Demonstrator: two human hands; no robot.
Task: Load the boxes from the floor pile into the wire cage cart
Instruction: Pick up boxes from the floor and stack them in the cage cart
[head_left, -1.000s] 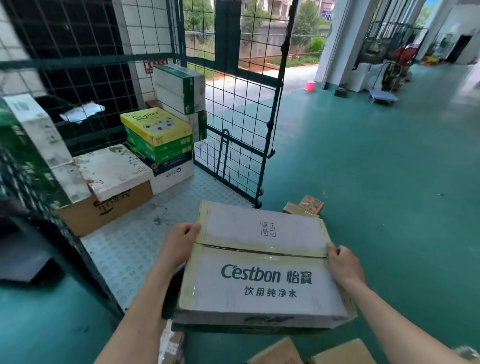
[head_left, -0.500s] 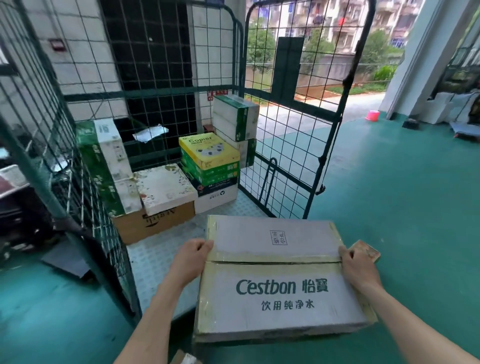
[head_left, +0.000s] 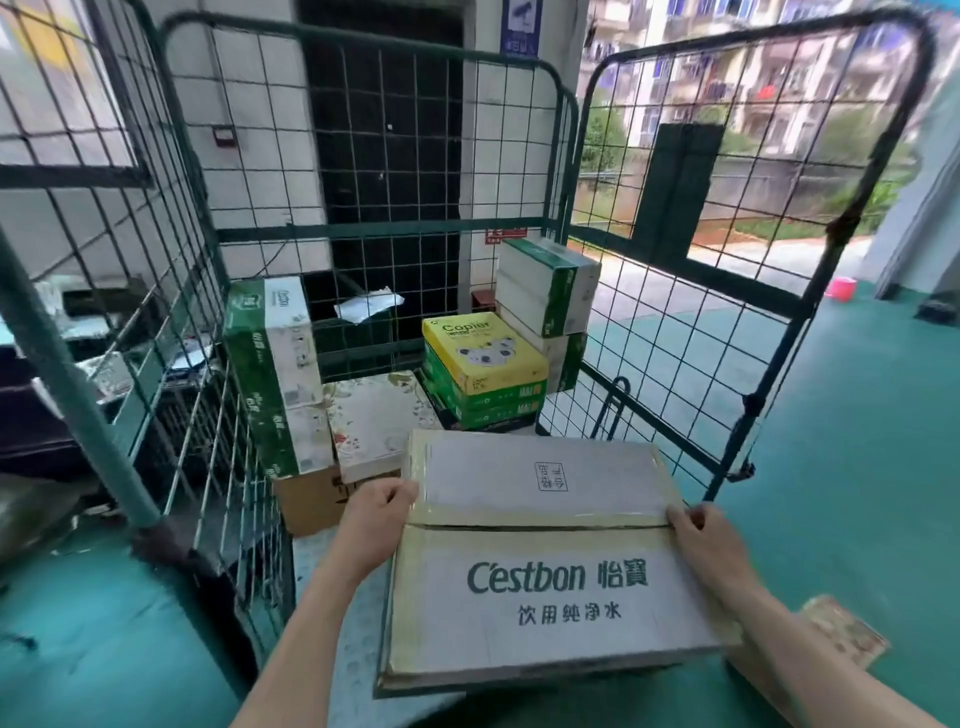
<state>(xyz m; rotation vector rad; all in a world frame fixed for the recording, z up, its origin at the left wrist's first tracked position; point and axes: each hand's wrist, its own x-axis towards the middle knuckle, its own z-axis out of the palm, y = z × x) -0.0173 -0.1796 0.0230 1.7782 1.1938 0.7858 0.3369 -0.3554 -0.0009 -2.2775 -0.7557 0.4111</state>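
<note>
Hands first: L hand (head_left: 376, 519) and R hand (head_left: 711, 545) each clamp a short side of the Cestbon box (head_left: 545, 571), thumbs hooked over the top edge; other fingers are hidden underneath. The box is carried flat, label up, at the open front of the wire cage cart (head_left: 382, 228), not yet set down.

Progress, approx: part loaded. Boxes sit toward the rear wall, and I'd judge there's room in front for this one + more.

Count in cart:
- 2 green-white cartons (head_left: 545, 280), stacked back R
- 1 yellow Copier pack (head_left: 483, 353) on green packs (head_left: 488, 405), at least 2
- 1 floral-lid box (head_left: 374, 421) on 1 brown carton (head_left: 311, 499)
- upright green carton (head_left: 270, 364) at L wall, 1 or 2, can't tell

In hand: 1. On the floor (head_left: 857, 415): 1 flat patterned box (head_left: 841, 634) beside the R forearm. Rest of the pile is out of view, so the remainder can't be totalled.
</note>
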